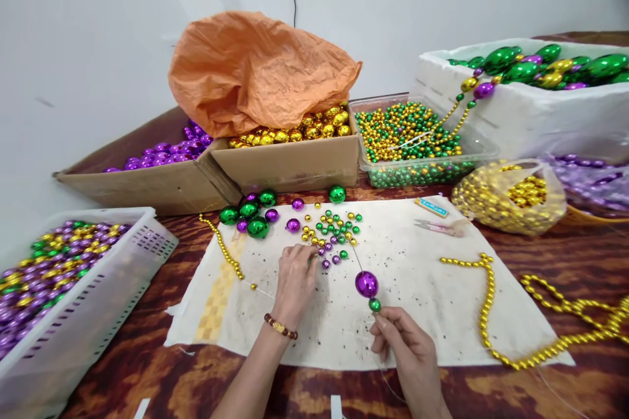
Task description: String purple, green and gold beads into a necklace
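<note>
The right hand (pixel 410 353) is closed in a pinch on a thin needle (pixel 358 260) that slants up and away over the white cloth (pixel 442 301); a purple bead (pixel 366 283) and a small green bead (pixel 375 305) sit threaded on it, just above the fingertips. The left hand (pixel 295 281), with a beaded bracelet (pixel 280 327) at the wrist, rests palm down on the cloth, fingers curled into the edge of a scatter of loose small beads (pixel 334 232); whether it grips one I cannot tell. A gold bead string (pixel 496 314) lies on the wooden bench (pixel 565 262) to the right
</note>
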A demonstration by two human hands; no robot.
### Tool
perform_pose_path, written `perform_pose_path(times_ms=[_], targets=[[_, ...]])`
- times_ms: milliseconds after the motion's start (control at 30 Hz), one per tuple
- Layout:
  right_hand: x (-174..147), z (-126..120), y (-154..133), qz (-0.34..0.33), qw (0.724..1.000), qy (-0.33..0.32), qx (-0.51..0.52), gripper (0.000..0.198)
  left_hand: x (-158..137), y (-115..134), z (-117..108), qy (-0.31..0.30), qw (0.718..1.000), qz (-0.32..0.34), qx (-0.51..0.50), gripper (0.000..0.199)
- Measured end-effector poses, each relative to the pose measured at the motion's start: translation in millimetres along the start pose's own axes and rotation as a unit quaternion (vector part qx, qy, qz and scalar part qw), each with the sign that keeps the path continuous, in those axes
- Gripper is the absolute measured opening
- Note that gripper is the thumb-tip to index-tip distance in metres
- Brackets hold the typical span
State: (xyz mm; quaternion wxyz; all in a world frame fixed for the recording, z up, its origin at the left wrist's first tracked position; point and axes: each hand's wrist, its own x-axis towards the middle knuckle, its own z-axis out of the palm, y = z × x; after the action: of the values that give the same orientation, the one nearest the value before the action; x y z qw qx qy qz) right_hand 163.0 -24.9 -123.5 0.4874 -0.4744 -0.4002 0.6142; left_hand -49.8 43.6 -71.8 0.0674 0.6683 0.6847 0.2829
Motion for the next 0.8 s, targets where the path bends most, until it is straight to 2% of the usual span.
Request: perform_pose_path(times_ms=[300, 533, 667, 800], targets=[[3, 6, -13, -0.005, 0.999, 0.042, 0.034, 0.028, 23, 37, 27, -0.059, 0.992, 0.07, 0.084, 0.016], [4, 6, -18, -0.01, 0.999, 0.031, 0.035, 0.029, 23, 42, 40, -0.074, 0.985, 0.075, 0.137, 0.011], [4, 6, -18, -0.005, 0.999, 0.035, 0.03, 0.031, 21, 34, 31, -0.023, 0.995, 0.044, 0.09, 0.024], [3, 6, -17, 0.001, 0.999, 0.043, 0.034, 0.034, 12, 14, 15, 0.059, 0.997, -0.024, 0.048, 0.022]])
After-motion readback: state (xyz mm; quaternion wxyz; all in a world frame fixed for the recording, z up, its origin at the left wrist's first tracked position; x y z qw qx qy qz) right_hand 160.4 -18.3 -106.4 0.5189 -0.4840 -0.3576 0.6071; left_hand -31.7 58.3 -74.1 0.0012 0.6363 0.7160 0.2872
